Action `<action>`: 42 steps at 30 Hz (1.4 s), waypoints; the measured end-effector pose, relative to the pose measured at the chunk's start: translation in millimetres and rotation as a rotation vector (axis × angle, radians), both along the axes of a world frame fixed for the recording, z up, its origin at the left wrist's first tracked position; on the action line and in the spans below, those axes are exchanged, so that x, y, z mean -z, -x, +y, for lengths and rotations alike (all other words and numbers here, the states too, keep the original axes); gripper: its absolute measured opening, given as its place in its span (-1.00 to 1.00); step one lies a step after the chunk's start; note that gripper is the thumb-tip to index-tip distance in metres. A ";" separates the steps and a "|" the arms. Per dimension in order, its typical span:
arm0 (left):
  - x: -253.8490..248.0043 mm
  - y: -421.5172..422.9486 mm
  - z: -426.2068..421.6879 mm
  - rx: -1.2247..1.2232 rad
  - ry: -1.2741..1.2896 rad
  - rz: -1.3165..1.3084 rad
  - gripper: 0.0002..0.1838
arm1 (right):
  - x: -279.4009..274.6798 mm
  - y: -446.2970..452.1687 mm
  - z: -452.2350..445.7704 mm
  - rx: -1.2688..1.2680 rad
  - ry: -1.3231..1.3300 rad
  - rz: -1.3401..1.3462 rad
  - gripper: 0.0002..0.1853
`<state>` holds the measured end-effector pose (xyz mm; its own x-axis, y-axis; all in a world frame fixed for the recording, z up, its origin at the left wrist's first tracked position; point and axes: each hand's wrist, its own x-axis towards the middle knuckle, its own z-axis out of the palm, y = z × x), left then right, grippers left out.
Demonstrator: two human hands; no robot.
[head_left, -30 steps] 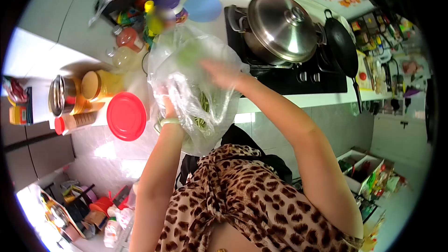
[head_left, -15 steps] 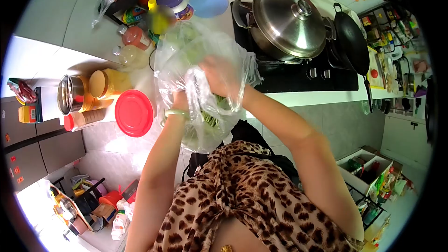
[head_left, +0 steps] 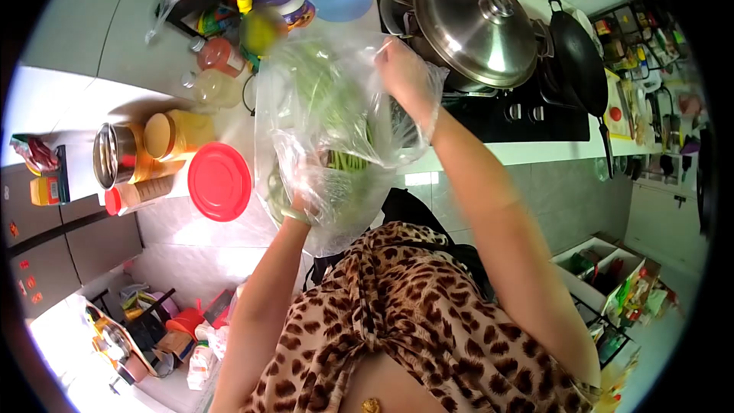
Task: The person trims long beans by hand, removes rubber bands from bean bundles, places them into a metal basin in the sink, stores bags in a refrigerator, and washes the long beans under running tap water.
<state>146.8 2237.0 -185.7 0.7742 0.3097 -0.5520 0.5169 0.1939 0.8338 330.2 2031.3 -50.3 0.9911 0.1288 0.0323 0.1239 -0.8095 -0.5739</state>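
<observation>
Between both hands (head_left: 401, 76), clear plastic bag (head_left: 306, 145), green stalks (head_left: 348, 160) inside.

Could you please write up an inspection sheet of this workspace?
Surface: pale counter, with a black hob set in it.
Job's things: clear plastic bag with leafy greens inside.
Clutter: pink bottle, red round lid and jars left of the bag.
Hands: right hand grips the bag's upper part; left hand is behind the plastic, grip unclear.
Cables: nothing seen.
Surroundings: lidded steel pot on the hob, black pan beside it, tiled floor below.
</observation>
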 end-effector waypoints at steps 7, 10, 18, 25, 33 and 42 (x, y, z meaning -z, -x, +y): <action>-3.3 -53.1 16.4 -0.024 -0.512 -0.262 -0.46 | 2.8 11.7 -7.1 -0.285 0.312 0.204 -0.81; -109.1 -73.3 -8.2 -0.011 -0.578 -0.461 -0.38 | 10.5 28.1 -8.7 -0.425 0.245 -0.226 -0.81; -140.8 -66.4 -3.6 -0.135 0.494 -0.401 -0.52 | 9.5 55.7 27.9 -0.559 0.328 0.126 -0.79; -92.0 -59.0 -38.1 -0.077 0.439 0.063 -0.65 | 51.0 76.3 16.6 -0.482 -0.073 0.212 -0.65; -81.0 -61.5 3.1 0.160 0.227 0.044 -0.73 | 37.2 105.1 23.2 -0.582 -0.360 0.096 -0.67; -219.8 -49.4 39.6 0.344 0.523 -0.008 -0.60 | -104.5 16.7 3.9 -0.461 -1.005 0.485 -0.43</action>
